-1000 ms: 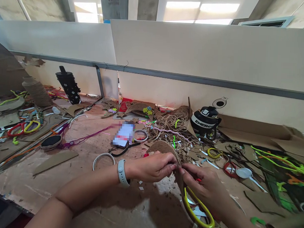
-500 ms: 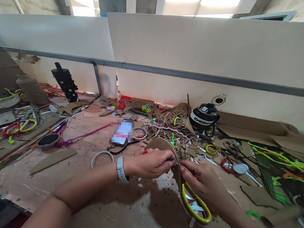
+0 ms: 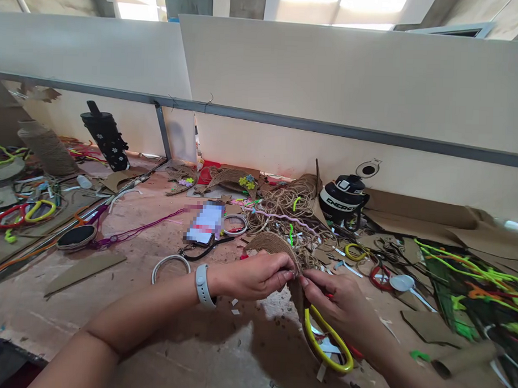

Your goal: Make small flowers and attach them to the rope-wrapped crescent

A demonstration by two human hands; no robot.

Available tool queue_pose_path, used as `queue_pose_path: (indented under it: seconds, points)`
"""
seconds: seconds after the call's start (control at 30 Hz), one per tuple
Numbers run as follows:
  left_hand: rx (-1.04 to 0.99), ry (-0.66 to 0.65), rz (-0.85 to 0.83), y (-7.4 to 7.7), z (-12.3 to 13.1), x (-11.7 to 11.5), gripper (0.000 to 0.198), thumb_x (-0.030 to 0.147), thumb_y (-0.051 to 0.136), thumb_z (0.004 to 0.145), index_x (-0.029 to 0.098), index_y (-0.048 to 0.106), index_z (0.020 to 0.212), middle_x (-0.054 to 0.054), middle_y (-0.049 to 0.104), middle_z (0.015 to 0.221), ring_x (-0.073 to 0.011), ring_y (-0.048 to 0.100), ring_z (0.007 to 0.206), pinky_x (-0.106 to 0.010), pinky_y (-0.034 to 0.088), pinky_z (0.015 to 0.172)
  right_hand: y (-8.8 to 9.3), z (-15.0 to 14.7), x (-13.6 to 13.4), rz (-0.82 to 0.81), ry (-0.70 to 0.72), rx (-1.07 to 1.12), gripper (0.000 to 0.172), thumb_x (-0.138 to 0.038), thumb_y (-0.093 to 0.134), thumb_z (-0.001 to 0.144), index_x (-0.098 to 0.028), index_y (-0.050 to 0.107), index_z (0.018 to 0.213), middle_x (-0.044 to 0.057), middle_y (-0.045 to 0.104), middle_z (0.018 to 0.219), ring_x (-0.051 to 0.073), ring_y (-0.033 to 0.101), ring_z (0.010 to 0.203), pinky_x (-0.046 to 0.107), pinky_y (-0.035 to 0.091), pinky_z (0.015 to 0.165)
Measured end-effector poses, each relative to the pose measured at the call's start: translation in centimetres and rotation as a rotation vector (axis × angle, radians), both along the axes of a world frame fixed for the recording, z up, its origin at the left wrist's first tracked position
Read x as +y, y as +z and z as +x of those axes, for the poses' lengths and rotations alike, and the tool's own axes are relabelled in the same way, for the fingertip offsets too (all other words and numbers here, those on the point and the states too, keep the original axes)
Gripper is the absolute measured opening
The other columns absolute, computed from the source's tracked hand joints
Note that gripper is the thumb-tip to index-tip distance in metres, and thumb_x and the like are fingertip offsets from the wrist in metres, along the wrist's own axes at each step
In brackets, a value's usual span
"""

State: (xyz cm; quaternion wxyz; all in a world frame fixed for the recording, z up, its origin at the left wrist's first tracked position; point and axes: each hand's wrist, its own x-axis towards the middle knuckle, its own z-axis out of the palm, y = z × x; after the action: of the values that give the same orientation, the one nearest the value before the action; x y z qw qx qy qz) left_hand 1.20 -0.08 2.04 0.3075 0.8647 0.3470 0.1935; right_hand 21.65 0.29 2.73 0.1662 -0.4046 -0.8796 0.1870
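A curved cardboard piece wound with brown jute twine is between my two hands, its wound part arching away and its lower end pointing down. My left hand, with a pale watch band on its wrist, is closed, fingertips pinching the piece's edge. Meeting it from the right, my right hand also pinches the piece with thumb and forefinger. Exactly what strand or edge lies between the fingertips is too small to make out. Scissors with a yellow handle loop show below my right hand, which partly covers them.
Behind the hands lies a tangled heap of twine. A phone, a white tape ring and a black bottle with its lid up stand or lie around. Cardboard scraps and bright green cords cover parts of the table.
The view has shifted slightly, so things appear a little farther left. Both hands keep their pinch on the twine-wound piece, with hardly any other movement.
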Motion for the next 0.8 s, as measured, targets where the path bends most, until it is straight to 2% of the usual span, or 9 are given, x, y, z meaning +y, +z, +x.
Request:
queue_pose_path:
  seconds: [0.17,0.37,0.8]
  points:
    - [0.025,0.009,0.042,0.05,-0.03,-0.12,0.024,0.032,0.029,0.1,0.017,0.048,0.102,-0.004,0.058,0.092,-0.0143,0.051,0.08,-0.026,0.04,0.076,0.0,0.02,0.02,-0.008,-0.01,-0.012,0.037,-0.032,0.035,0.09,-0.021,0.049,0.057,-0.005,0.037,0.048,0.01,0.036,0.044,0.023,0.027,0.045]
    - [0.061,0.01,0.087,0.05,0.11,-0.12,0.023,0.031,0.029,0.1,0.018,0.048,0.099,-0.004,0.06,0.093,-0.0145,0.05,0.08,-0.029,0.038,0.081,0.04,-0.07,-0.07,-0.012,0.001,-0.007,0.037,-0.03,0.034,0.091,-0.02,0.049,0.058,-0.004,0.041,0.047,0.01,0.038,0.044,0.023,0.027,0.045]
    - [0.115,0.029,0.077,-0.17,-0.01,0.08,0.024,0.032,0.029,0.1,0.019,0.048,0.101,-0.003,0.06,0.093,-0.0155,0.051,0.08,-0.028,0.038,0.076,0.45,-0.18,-0.06,-0.02,0.022,0.003,0.036,-0.03,0.037,0.089,-0.02,0.049,0.056,-0.005,0.04,0.046,0.01,0.036,0.044,0.024,0.027,0.046]
